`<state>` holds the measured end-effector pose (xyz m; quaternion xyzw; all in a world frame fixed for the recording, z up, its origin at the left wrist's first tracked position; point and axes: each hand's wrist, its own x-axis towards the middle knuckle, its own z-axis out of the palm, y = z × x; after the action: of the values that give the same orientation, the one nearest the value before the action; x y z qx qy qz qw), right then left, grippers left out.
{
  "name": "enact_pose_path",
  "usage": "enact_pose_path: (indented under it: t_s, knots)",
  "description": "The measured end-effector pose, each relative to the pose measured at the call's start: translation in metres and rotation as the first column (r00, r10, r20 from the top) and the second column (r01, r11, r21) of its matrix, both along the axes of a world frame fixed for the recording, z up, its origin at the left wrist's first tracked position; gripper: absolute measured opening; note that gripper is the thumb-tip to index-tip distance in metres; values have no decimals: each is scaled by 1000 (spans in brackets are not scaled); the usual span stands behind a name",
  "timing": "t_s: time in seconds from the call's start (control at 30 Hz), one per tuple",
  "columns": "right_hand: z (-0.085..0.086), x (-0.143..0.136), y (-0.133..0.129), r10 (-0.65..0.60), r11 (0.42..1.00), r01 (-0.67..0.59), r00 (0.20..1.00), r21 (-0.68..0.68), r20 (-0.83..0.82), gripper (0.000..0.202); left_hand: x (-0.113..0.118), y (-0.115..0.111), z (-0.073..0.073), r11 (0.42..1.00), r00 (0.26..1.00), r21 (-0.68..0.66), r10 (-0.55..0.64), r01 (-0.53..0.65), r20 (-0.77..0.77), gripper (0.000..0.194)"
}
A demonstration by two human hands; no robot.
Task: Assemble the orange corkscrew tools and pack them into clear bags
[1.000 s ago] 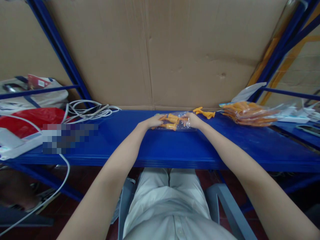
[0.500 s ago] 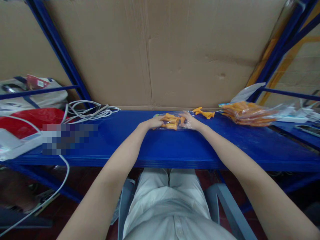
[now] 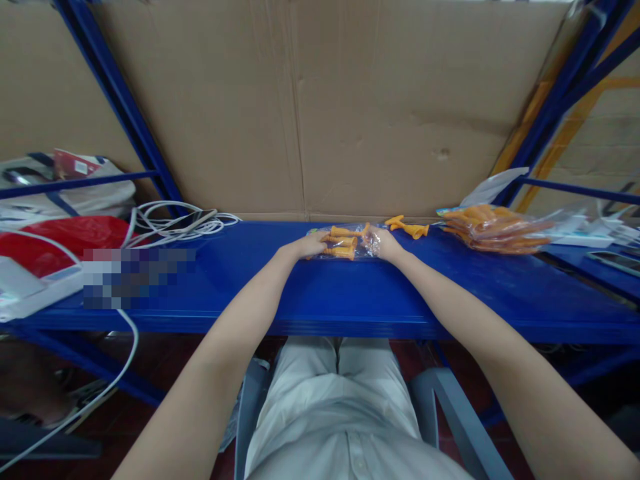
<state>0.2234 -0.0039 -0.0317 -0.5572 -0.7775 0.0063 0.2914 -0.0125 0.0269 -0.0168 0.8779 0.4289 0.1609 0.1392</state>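
Note:
A clear plastic bag [image 3: 361, 252] lies on the blue table, with several orange plastic pieces [image 3: 343, 242] inside it, shaped like small horns or trumpets. My left hand [image 3: 310, 245] grips the bag's left end, fingers closed over it. At the opposite end, my right hand [image 3: 383, 241] is closed on crinkled plastic of the same bag, its fingertips near one orange piece. Just beyond my right hand lie loose orange pieces [image 3: 413, 229] of the same kind, out of the bag.
Filled bags of orange pieces [image 3: 493, 227] are piled at the right. White coiled cables [image 3: 185, 223] and a red bag [image 3: 95, 240] lie at the left. A phone [image 3: 617, 261] rests far right. Blue posts [image 3: 120, 100] and a cardboard wall [image 3: 350, 113] stand around the table [image 3: 350, 300].
The fingers of my right hand have drawn together on the bag's right end, gathering the plastic. The upper orange piece in the bag has shifted. My left hand stays in place.

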Motion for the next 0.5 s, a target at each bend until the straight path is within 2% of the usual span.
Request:
enact_pose_path:
  t_s: [0.1, 0.17, 0.23, 0.37, 0.5]
  knots:
    - [0, 3, 3, -3, 999, -6, 986, -52, -168, 3, 0, 0, 1, 1000, 999, -27, 7, -6, 37, 59]
    - [-1, 4, 5, 1, 997, -19, 973, -76, -229, 5, 0, -1, 2, 1000, 997, 1, -8, 8, 80, 57]
    - [-2, 5, 6, 7, 992, -44, 951, -115, -308, 6, -2, -1, 3, 998, 995, 21, 51, -53, 88, 51]
    - [-2, 4, 4, -33, 963, -133, 804, -235, -594, 6, -4, 0, 4, 973, 976, 74, 215, -217, 30, 27]
    - [3, 0, -3, -38, 870, -338, 682, -360, -731, 5, -3, 2, 3, 975, 981, 116, 194, -191, -14, 13]
